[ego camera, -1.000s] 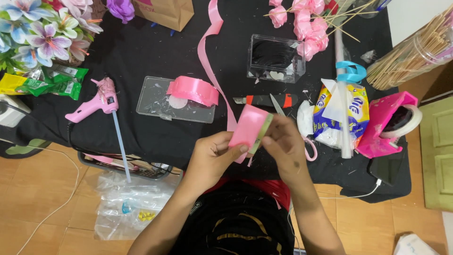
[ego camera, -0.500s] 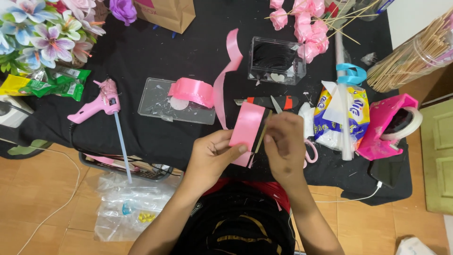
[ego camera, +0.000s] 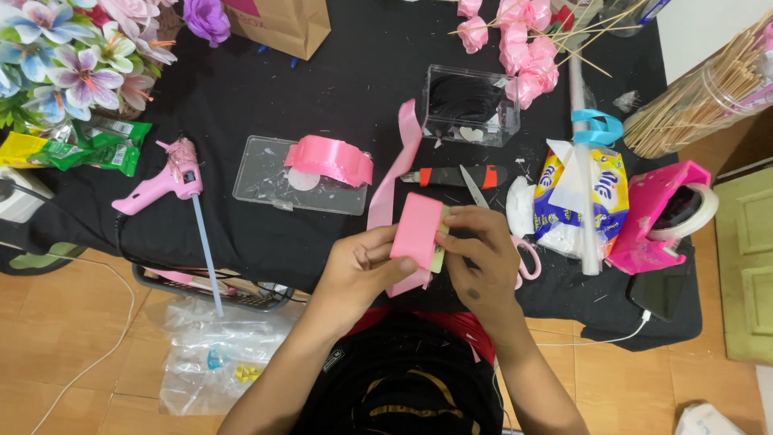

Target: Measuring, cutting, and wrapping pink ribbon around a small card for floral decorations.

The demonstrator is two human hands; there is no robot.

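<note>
Both hands meet over the near edge of the desk (ego camera: pixel 338 80), which is draped in black cloth. The left hand (ego camera: pixel 362 270) has its grip closed on a pink ribbon (ego camera: pixel 417 229) wound flat around a pale card, and the right hand (ego camera: pixel 483 258) pinches the same bundle from the other side. A loose ribbon tail rises toward a clear box (ego camera: pixel 471 105). Beyond lie a pink ribbon roll (ego camera: pixel 330 159), a pink glue gun (ego camera: pixel 165 184) and a yellow-and-blue tissue pack (ego camera: pixel 580 201). A brown paper bag (ego camera: pixel 278 24) stands at the far edge, green snack packets (ego camera: pixel 97 145) far left. The floor (ego camera: pixel 72 354) is orange tile
</note>
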